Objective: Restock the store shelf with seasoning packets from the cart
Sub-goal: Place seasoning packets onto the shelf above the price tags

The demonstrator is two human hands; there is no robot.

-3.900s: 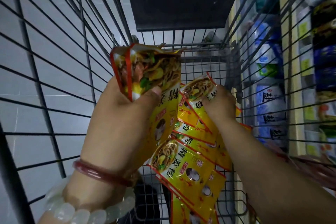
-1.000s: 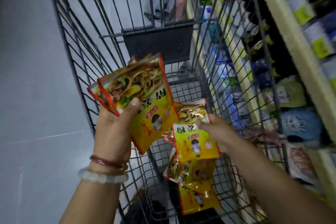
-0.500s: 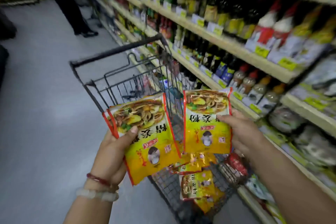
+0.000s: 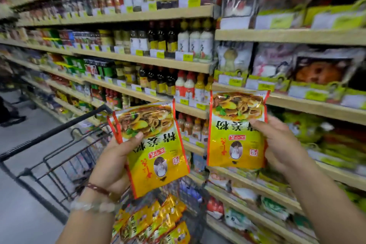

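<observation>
Seasoning packets are held one in each hand, raised side by side in front of the store shelf [image 4: 138,59], while more lie in the cart below.

1. Store shelf: long wooden-edged tiers run from the far left to the right edge. The left and centre tiers carry rows of dark sauce bottles [image 4: 160,39] and white bottles [image 4: 195,43]. The right bays carry bagged goods. Yellow and white price tags [image 4: 188,56] line the shelf edges; their print is too blurred to read.

2. Cart [image 4: 59,156]: black wire frame at lower left, its handle bar angled up toward the shelf. Grey floor lies open to the left of it.

3. Loose packets [image 4: 154,222]: a yellow heap in the cart basket, directly below the hands.

4. Left packet [image 4: 156,148]: yellow with red side edges, tilted, and upside down to the camera. A dish photo fills its upper end; large dark Chinese characters, a small red label and an oval portrait sit below. The left hand [image 4: 111,160] grasps its left edge, thumb pressed on the front. A red cord bracelet [image 4: 99,189] and a pale bead bracelet [image 4: 93,206] circle that wrist.

5. Right packet [image 4: 236,130]: same design, also inverted, held nearly square. The right hand [image 4: 281,142] grasps its right edge, thumb on the front. A clear gap separates the two packets.
</observation>
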